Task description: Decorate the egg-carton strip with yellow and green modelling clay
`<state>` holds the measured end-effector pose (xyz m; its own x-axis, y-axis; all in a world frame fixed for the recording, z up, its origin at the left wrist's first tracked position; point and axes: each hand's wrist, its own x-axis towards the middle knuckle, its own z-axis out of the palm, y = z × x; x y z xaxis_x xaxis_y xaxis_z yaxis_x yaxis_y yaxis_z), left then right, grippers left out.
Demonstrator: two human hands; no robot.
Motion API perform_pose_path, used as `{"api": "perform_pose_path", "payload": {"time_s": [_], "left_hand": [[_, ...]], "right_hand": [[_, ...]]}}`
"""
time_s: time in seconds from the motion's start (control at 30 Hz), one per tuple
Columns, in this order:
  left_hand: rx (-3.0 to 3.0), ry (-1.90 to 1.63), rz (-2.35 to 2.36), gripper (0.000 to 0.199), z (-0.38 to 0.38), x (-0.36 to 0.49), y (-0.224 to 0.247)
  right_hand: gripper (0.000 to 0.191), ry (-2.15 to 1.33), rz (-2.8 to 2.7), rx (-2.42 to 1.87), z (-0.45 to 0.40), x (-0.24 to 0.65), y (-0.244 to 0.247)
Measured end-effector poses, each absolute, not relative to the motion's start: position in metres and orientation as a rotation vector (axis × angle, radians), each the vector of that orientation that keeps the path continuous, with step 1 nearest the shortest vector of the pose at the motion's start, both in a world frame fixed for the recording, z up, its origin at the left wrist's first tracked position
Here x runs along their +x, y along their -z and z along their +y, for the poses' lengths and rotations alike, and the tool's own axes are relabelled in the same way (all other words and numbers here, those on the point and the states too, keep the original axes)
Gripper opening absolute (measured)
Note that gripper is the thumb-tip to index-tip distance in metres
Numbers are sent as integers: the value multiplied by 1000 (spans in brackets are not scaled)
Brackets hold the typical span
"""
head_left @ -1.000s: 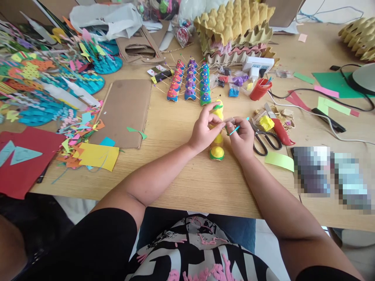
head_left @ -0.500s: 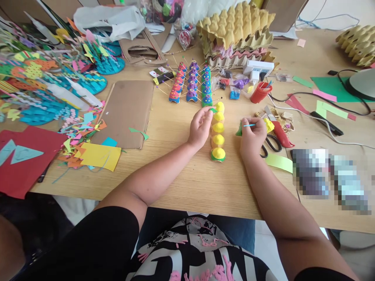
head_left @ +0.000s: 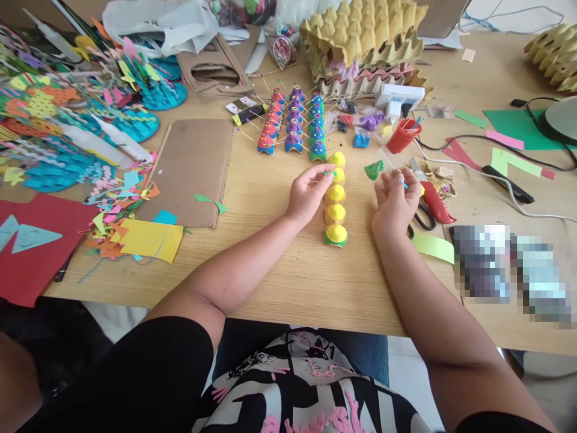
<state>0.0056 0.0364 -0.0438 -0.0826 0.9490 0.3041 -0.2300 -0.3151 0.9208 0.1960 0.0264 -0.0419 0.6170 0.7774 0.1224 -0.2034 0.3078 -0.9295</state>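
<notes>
A strip of egg carton cups topped with yellow clay domes (head_left: 336, 212) runs away from me on the table; its nearest cup has green clay (head_left: 334, 243) around the base. My left hand (head_left: 309, 193) is beside the far end of this strip, thumb and fingertips pinching a small bit of green clay (head_left: 330, 173). To the right of the strip, my right hand (head_left: 396, 201) is raised with curled fingers around a thin light-blue stick (head_left: 404, 184), mostly hidden. Just beyond that hand lies a packet of green clay (head_left: 374, 169).
Behind stand three decorated egg-carton caterpillars (head_left: 294, 123) with pins sticking out. Stacked egg trays (head_left: 360, 36), a red cup (head_left: 402, 136), a red-handled cutter (head_left: 436, 203) and black scissors (head_left: 425, 218) surround the work. Cardboard (head_left: 189, 171) and paper scraps lie left.
My right hand has turned and its fingers have loosened and lifted, uncovering the green clay packet. My left hand keeps its pinch and has barely moved.
</notes>
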Motion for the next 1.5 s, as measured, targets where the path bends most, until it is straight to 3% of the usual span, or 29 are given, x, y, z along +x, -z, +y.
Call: {"api": "perform_pose_path", "payload": {"time_s": [0.37,0.43,0.8,1.0,1.5], "left_hand": [[1470,-1532,874,35,32,5,41],[1454,-1533,859,34,31,6,41],[1352,-1408,808,58,24,9,34],[1370,-1411,749,59,19,12,29],[2093,-1459,952,40,14,3,21]], "right_hand": [[36,-434,-1089,-951,6,180,26],[43,-419,-1182,-1022,1,177,22],[40,-544,-1694,-1016,-6,172,20],[21,-502,-1661,-952,-4,171,25],[38,-539,-1471,-1014,-9,169,25]]}}
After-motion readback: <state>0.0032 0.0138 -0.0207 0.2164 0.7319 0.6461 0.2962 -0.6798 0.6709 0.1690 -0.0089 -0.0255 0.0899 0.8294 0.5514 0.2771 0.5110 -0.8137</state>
